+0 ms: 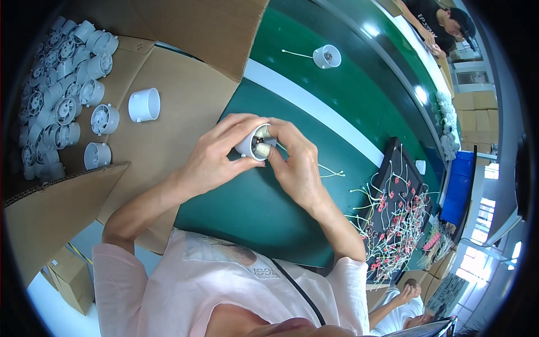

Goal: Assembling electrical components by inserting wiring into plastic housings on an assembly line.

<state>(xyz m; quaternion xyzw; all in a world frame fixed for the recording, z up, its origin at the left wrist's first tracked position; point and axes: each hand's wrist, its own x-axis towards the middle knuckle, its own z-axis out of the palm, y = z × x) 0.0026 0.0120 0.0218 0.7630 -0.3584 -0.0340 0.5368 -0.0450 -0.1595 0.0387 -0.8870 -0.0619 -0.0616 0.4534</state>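
Over the green tabletop, a white round plastic housing is held in front of me. My left hand wraps round its left side, thumb below and fingers above. From the right, my right hand pushes a thumb and a finger, both in pale yellowish finger cots, into the housing's open end. Something dark sits between those two fingertips; its kind is hard to make out. Thin white wires stick out beyond my right hand.
A cardboard box at left holds many white housings. On the green conveyor belt sits another housing with a wire. A black tray at right carries tangled wired parts with red pieces. Two other people sit nearby.
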